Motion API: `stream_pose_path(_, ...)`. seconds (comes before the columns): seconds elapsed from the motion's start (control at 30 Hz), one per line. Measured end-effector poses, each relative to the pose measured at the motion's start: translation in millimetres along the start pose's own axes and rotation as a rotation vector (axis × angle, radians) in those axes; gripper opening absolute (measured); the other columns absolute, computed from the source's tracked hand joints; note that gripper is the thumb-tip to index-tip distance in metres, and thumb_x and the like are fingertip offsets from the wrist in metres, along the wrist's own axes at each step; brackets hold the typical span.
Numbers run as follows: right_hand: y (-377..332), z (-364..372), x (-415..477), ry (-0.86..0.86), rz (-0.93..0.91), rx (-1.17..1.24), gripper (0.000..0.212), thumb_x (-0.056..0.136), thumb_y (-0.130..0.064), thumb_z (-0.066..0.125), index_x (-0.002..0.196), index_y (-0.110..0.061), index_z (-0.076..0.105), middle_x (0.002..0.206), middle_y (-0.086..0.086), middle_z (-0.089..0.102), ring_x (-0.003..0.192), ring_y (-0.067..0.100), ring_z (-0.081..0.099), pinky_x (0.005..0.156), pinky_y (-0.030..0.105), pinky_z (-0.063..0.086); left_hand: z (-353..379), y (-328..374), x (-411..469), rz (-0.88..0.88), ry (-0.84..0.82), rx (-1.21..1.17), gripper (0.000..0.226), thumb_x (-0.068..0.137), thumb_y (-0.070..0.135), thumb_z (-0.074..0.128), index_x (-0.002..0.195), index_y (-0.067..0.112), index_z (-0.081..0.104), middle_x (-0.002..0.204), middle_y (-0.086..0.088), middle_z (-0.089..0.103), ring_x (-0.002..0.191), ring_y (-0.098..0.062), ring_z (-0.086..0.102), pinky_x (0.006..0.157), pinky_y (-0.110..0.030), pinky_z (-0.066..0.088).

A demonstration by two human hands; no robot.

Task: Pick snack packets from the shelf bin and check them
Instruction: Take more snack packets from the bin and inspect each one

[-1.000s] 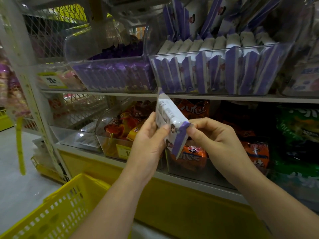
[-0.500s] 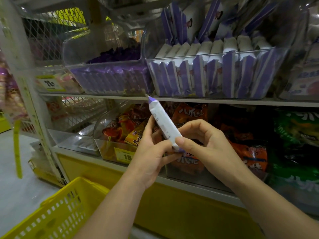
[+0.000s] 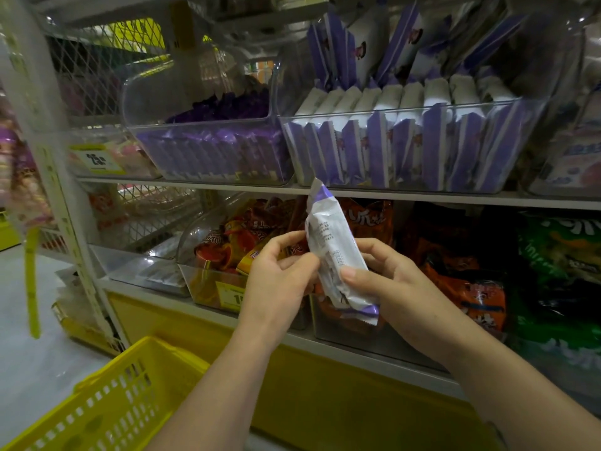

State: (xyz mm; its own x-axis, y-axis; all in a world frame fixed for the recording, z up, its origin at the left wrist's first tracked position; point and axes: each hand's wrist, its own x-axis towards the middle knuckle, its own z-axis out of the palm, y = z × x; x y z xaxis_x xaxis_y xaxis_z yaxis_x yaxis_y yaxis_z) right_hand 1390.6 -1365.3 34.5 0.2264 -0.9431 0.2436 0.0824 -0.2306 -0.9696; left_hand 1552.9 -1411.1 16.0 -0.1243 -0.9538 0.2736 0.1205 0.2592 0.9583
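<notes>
Between both hands, just below shelf bin point(image 3: 406, 151): snack packet point(image 3: 338, 255), tilted, print side facing viewer.

Risk: film looks slick and grip sits on lower half only. Slip likely if one hand releases mid-turn; packet would then fall toward orange packs point(image 3: 471, 297) behind hands, or to floor, missing yellow basket point(image 3: 107, 402) under left forearm. Hard squeeze may crush contents.

Left hand point(image 3: 276, 288): fingers curled, tips pinching packet's left edge.

Right hand point(image 3: 387, 281): thumb across front, fingers wrapped behind lower end, grasping packet.
</notes>
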Motion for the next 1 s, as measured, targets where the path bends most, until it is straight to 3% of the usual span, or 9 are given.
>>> stream_pose_path(0.17,-2,-4,1,-0.060,0.077,0.135,0.035,0.075,-0.020,0.067,0.110,-0.020,0.067,0.103,0.004,0.073,0.093,0.025,0.071,0.073,0.033,0.060,-5,6,0,-0.036,0.035,0.023,0.019,0.088,0.022,0.068,0.104,0.017,0.060,0.084,-0.003,0.077,0.074,-0.020,0.075,0.056,-0.024,0.056)
stream_pose_path(0.23,-3,-5,0,-0.080,0.094,0.148,0.035,0.074,-0.019,0.066,0.110,-0.018,0.067,0.102,0.006,0.073,0.091,0.026,0.071,0.074,0.035,0.059,-7,7,-1,-0.038,0.041,0.043,0.017,0.088,0.026,0.068,0.098,0.014,0.061,0.085,-0.005,0.077,0.074,-0.021,0.075,0.061,-0.030,0.058)
stream_pose_path(0.37,-5,-5,-1,-0.108,0.109,0.170,0.033,0.074,-0.017,0.065,0.108,-0.016,0.068,0.102,0.008,0.072,0.090,0.025,0.070,0.073,0.034,0.059,-9,10,-2,-0.032,0.038,0.062,0.022,0.088,0.034,0.067,0.091,0.013,0.062,0.086,-0.005,0.076,0.078,-0.023,0.074,0.077,-0.042,0.059)
stream_pose_path(0.5,-7,-5,-3,-0.143,0.108,0.145,0.040,0.074,-0.015,0.065,0.114,-0.013,0.064,0.104,0.008,0.072,0.091,0.023,0.070,0.073,0.030,0.058,-10,12,-4,-0.033,0.012,0.018,0.025,0.088,0.038,0.066,0.086,0.013,0.063,0.086,-0.008,0.076,0.080,-0.025,0.074,0.077,-0.041,0.058)
stream_pose_path(0.7,-13,-10,-6,-0.189,0.144,0.224,0.044,0.078,-0.019,0.061,0.122,-0.012,0.061,0.111,0.014,0.070,0.094,0.026,0.070,0.073,0.030,0.058,-7,15,-7,-0.021,-0.041,-0.038,0.047,0.074,0.055,0.073,0.088,0.012,0.061,0.088,-0.008,0.075,0.083,-0.025,0.074,0.068,-0.034,0.060)
stream_pose_path(0.83,-11,-6,-6,-0.157,0.137,0.353,0.033,0.089,-0.032,0.054,0.117,-0.020,0.067,0.113,0.012,0.071,0.098,0.025,0.071,0.073,0.028,0.057,-3,13,-6,-0.032,-0.075,-0.065,0.038,0.066,0.046,0.072,0.086,0.016,0.057,0.094,-0.003,0.074,0.088,-0.019,0.073,0.062,-0.029,0.057)
stream_pose_path(1.0,-12,-4,-4,-0.080,0.106,0.380,0.033,0.087,-0.033,0.048,0.099,-0.024,0.078,0.110,0.013,0.072,0.097,0.028,0.071,0.071,0.031,0.059,-6,13,-4,-0.066,-0.150,-0.205,0.038,0.065,0.025,0.077,0.098,0.018,0.061,0.086,0.010,0.072,0.089,-0.015,0.071,0.061,-0.027,0.056)
